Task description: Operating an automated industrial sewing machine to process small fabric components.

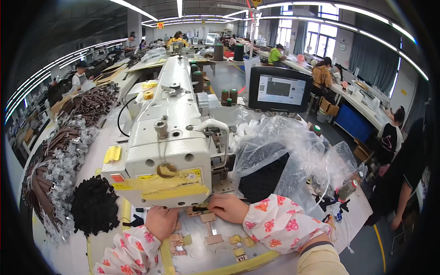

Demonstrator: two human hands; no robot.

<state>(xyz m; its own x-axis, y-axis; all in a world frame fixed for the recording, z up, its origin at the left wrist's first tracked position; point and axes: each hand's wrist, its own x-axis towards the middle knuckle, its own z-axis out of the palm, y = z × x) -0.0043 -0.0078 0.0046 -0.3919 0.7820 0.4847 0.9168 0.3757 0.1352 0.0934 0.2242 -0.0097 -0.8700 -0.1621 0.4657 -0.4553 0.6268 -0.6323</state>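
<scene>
left hand [160, 221] curled, contents unclear | right hand [228, 207] pinching black strap [200, 209] | yellow label [172, 182] across sewing machine [167, 151] front | crumpled clear bags [293, 151] right

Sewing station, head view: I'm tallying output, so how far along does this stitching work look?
Seemingly done: brown straps heaped left of the sewing machine. In hand: left hand and right hand hold a small dark piece under the machine head. Left: the black pile, apparently unsewn.

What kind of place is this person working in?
Most likely a sewing factory: an industrial sewing machine at the hands, piles of brown straps on the table, and rows of other workers at long benches.
</scene>
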